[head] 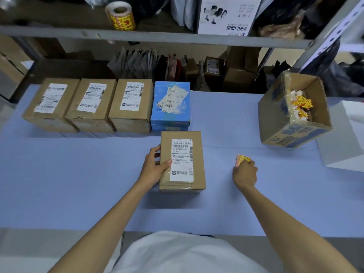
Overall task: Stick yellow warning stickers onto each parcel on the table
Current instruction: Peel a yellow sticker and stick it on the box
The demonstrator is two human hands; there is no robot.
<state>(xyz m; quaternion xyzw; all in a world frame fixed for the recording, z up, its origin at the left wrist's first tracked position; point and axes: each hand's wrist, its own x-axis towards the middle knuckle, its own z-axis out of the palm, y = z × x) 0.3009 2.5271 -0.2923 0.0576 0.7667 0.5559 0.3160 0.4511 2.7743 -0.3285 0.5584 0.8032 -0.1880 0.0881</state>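
Gripping the near brown parcel (182,161) by its side, the left hand (155,166) steadies it (label up); the right hand (245,172) pinches a small stack of yellow stickers (241,159) on the table (78,174).

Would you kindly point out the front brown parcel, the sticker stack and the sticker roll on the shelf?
front brown parcel (182,160): head view, on its white shipping label.
sticker stack (243,159): head view, on the exposed yellow top sheet.
sticker roll (123,21): head view, on the yellow printed outer side.

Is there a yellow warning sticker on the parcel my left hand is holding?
No, the parcel under the left hand shows only a white shipping label; the yellow stickers are in the right hand.
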